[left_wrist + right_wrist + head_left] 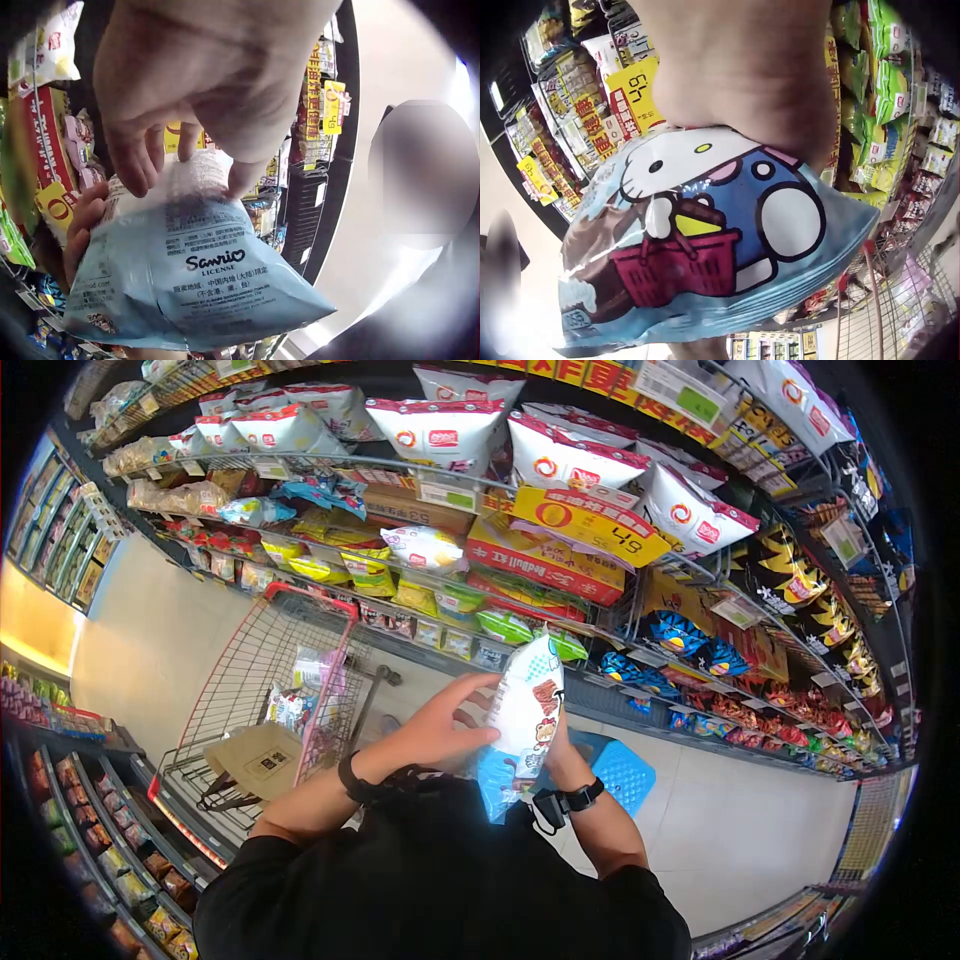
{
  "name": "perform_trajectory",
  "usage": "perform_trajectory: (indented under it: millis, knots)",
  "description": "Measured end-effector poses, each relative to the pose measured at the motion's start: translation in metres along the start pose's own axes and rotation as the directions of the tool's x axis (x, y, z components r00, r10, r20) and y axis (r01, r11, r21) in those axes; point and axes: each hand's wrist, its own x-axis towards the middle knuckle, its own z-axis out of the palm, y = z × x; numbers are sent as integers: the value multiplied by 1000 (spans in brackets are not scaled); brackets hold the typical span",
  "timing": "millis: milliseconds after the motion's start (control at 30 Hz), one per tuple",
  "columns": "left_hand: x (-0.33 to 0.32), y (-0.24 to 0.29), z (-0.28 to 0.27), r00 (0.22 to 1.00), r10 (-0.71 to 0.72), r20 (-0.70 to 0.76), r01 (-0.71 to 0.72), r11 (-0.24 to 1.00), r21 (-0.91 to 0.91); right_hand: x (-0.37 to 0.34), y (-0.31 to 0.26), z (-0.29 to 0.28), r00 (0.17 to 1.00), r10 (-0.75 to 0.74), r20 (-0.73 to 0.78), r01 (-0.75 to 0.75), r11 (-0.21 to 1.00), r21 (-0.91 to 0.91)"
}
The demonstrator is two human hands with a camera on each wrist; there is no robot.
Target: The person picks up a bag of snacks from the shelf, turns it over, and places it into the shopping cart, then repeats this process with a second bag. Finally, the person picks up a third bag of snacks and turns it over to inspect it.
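Note:
A blue-and-white snack bag [528, 710] is held up in front of the chest, tilted. Its front carries a cartoon cat with a red basket, seen in the right wrist view; its printed back [202, 262] reads "Sanrio License" in the left wrist view. My right hand [560, 748] grips the bag from the right side, largely hidden behind it in the head view. Loosely spread, my left hand [440, 722] is at the bag's left side, its thumb and fingertips touching the back near the white upper part.
To the left stands a wire shopping cart [240, 660] with a brown paper bag [262, 760] and packaged goods. A blue plastic stool [624, 775] is on the floor at right. Ahead, curved-looking shelves bear chip bags [435, 435] and a yellow price sign [590, 525].

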Motion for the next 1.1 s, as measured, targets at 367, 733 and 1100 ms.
perform_trajectory:
  millis: [367, 733, 1100]
  knots:
    - [8, 13, 0, 997, 65, 40, -67, 997, 32, 19, 1, -37, 993, 100, 57, -104, 991, 82]
    - [-5, -19, -66, 996, 68, -54, -69, 997, -21, 60, 8, 40, 999, 49, -17, -49, 999, -8]
    - [-49, -125, -204, 917, -197, -347, 74, 938, -338, 161, 76, 122, 980, -16, -196, -103, 805, -584]
